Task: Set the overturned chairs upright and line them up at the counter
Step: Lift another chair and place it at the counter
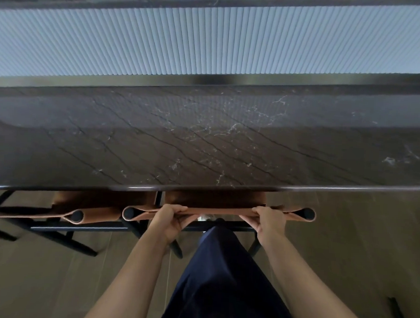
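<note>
Gripping the chair (216, 210) by its backrest top, left grip (170, 220) and right grip (269, 221) both clenched on the leather | chair standing upright, tucked under the bench (205, 139) near edge beside a second chair (74, 212) | risk: I am judging its frame may be knocking the neighbour or the bench edge if pushed crooked.

Fluted pale wall panel (210, 42), tan floor (51, 284)

The table (205, 139) top lies bare, open to reach across. Under its near edge the two chairs' tan backrests, right chair (225, 211) and left chair (62, 213), stand almost touching, leaving only a narrow gap between them. Open floor (345, 251) lies right of the right chair.
</note>
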The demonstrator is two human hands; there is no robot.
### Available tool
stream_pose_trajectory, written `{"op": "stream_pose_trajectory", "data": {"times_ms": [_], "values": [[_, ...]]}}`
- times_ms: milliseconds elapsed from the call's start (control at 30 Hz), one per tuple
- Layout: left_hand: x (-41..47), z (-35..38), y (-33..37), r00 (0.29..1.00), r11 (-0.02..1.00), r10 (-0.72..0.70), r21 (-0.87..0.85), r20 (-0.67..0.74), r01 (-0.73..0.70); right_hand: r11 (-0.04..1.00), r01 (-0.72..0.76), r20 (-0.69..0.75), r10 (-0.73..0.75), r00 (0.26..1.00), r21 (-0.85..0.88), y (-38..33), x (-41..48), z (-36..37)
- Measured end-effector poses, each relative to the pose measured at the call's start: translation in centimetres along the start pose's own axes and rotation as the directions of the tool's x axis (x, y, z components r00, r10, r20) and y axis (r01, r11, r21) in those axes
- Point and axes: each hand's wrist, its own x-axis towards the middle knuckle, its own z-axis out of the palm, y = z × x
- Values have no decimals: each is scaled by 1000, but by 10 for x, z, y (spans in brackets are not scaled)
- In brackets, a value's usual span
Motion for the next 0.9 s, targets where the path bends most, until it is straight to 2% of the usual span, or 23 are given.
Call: {"op": "stream_pose_trajectory", "data": {"times_ms": [467,900], "values": [[4,-8,-4,997,998,-62,-4,-54,62,995,-6,-44,2,999,-95,10,2,-8],[-3,-12,-10,997,999,-53,-5,-49,53,961,-23,40,35,999,-275,8,-2,-19]]}}
